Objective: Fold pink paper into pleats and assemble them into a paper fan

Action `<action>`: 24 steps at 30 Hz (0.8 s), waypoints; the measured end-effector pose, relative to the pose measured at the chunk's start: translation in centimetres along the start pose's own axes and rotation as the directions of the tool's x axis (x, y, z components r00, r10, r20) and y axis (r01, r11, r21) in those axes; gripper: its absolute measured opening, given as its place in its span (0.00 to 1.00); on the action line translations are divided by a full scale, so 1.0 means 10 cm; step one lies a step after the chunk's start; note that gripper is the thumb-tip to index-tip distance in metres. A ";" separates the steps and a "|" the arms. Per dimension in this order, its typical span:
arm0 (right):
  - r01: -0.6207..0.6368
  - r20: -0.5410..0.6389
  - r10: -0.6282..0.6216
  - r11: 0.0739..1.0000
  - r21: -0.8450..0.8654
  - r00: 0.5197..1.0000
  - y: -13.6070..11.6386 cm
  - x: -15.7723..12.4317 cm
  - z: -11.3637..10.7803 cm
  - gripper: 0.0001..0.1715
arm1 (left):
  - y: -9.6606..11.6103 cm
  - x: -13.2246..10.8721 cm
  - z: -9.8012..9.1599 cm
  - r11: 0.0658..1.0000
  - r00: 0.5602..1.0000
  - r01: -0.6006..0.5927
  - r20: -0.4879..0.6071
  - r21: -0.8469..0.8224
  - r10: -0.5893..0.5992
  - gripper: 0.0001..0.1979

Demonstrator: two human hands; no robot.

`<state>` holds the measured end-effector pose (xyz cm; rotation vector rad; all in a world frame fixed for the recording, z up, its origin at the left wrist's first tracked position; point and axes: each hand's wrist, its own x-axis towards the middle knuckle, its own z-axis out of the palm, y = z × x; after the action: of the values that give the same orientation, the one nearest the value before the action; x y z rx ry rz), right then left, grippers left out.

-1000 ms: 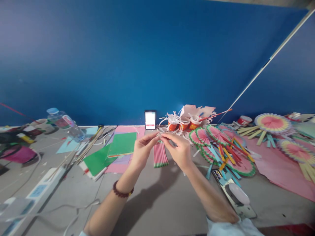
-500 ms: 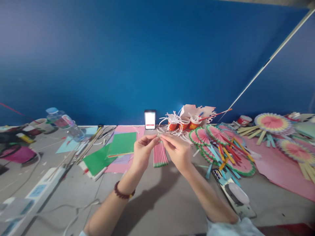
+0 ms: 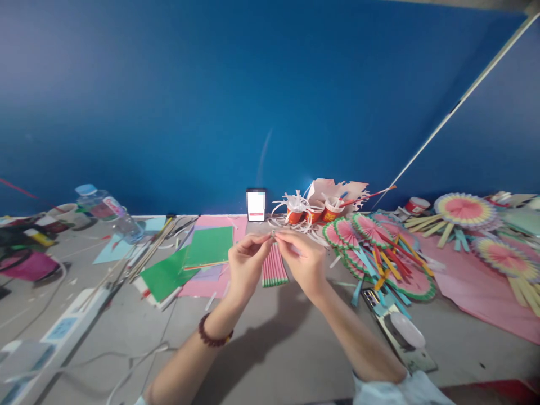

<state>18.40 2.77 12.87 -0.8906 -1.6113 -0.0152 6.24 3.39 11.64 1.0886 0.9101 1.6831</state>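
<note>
My left hand (image 3: 248, 261) and my right hand (image 3: 304, 261) meet fingertip to fingertip in the middle of the head view. Each is closed in a pinch, and whatever sits between the fingers is too small to make out. Just below and behind the fingertips lies a pleated pink paper strip (image 3: 274, 269) with green edges, flat on the grey table (image 3: 270, 343). Its upper end is partly hidden by my hands. To the left of my left hand are green paper sheets (image 3: 210, 246) on top of pink paper (image 3: 240, 225).
A lit phone (image 3: 256, 206) leans against the blue wall. Red paper cups (image 3: 333, 209) and white strips stand right of it. Pleated paper fans (image 3: 367, 230) and another phone (image 3: 400, 332) lie right. Left are sticks (image 3: 154, 247), a tilted bottle (image 3: 112, 211) and a power strip (image 3: 70, 326).
My hands keep nearly the same pinch, fingertips together. A small pale strip now lies by the pink paper's lower edge, left of my left wrist. The view has shifted slightly.
</note>
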 end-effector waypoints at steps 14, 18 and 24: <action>0.212 -0.009 -0.225 0.931 -0.297 0.974 0.04 -0.14 0.07 0.12 | 0.02 -0.05 0.05 1.000 0.999 -0.025 -0.026 -0.007 0.025 0.06; 0.209 -0.019 -0.224 0.931 -0.300 0.974 0.04 -0.12 0.07 0.11 | 0.02 -0.05 0.06 0.999 1.000 0.010 -0.020 -0.034 -0.011 0.07; -0.017 -0.059 0.010 0.992 -0.123 0.998 -0.02 -0.03 0.00 0.08 | 0.00 -0.02 0.06 0.995 0.996 0.078 -0.034 -0.062 -0.080 0.10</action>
<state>18.30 2.53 12.70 -0.9877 -1.5634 -0.1318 6.83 3.22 11.77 0.9720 0.9076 1.6600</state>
